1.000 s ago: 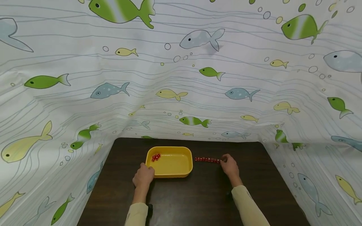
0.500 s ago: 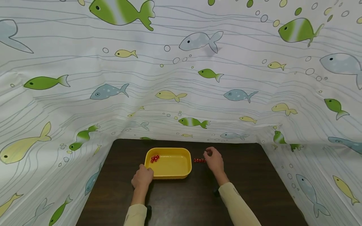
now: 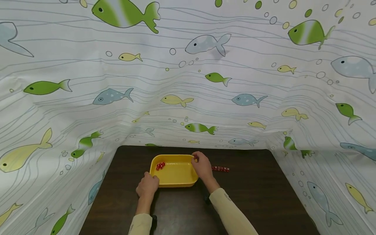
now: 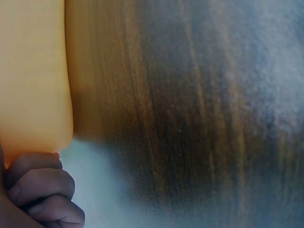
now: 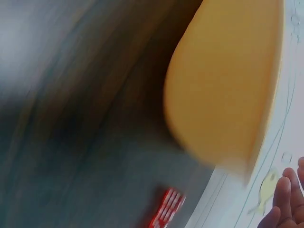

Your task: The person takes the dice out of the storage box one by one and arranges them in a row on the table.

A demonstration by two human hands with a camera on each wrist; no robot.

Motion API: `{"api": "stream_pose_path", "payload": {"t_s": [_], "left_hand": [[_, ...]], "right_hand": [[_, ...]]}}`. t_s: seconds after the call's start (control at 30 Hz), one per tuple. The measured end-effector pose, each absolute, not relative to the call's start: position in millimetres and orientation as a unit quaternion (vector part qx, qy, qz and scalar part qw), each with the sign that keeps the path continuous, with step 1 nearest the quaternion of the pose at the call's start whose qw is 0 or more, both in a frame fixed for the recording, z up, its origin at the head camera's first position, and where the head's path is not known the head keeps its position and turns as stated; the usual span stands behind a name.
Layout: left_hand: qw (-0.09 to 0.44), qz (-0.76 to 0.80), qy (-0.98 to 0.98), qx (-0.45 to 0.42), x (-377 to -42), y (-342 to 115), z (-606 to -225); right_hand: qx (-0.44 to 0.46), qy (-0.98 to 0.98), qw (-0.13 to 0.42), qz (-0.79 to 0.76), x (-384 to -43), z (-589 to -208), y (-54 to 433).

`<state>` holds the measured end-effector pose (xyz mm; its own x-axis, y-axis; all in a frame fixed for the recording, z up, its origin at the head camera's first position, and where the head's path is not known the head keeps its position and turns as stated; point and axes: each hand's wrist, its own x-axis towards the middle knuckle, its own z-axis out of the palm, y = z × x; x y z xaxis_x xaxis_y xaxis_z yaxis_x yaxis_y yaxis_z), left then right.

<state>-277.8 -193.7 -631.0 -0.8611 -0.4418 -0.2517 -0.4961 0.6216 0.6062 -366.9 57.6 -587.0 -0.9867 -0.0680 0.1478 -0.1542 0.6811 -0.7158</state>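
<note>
In the head view my left hand [image 3: 147, 184] grips the front left corner of a yellow tray [image 3: 177, 185]. Its curled fingers [image 4: 42, 184] show against the tray wall [image 4: 33, 76] in the left wrist view. Inside the tray, at the left, lies a small cluster of red dice [image 3: 160, 166]. My right hand [image 3: 203, 167] is at the tray's right rim, thumb and forefinger bent towards each other at the back right corner. Whether a die is between those fingertips is hidden. Fingers [image 5: 283, 197] appear at the right wrist view's lower right.
Right of the tray, a row of red dice [image 3: 221, 168] lies on the dark wooden table [image 3: 264, 199], partly behind the right hand. The row's end [image 5: 167, 209] shows in the right wrist view. A white fish-print sheet [image 3: 164, 75] surrounds the table at the back and sides.
From the right end of the dice row, my right hand has moved left, over the row, to the tray's right rim. My left hand keeps its grip on the tray corner.
</note>
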Motion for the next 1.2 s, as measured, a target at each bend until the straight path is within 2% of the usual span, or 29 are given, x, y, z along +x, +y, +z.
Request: {"api": "stream_pose_path", "payload": {"t_s": [0.5,0.8,1.2], "left_hand": [[0.039,0.341,0.901,-0.264,-276.0,-193.5,-632.6],[0.030,0.345,0.900,-0.266,-277.0,-192.5,-633.1],[0.031,0.347,0.900,-0.261,-277.4,-193.7,-631.4]], "right_hand": [[0.165,-0.938,-0.062,0.298,-343.7,-601.5,-31.4],[0.184,-0.956,-0.059,0.222,-343.8,-609.7,-61.9],[0.204,-0.967,-0.078,0.129,-345.8,-616.5,-70.5]]}}
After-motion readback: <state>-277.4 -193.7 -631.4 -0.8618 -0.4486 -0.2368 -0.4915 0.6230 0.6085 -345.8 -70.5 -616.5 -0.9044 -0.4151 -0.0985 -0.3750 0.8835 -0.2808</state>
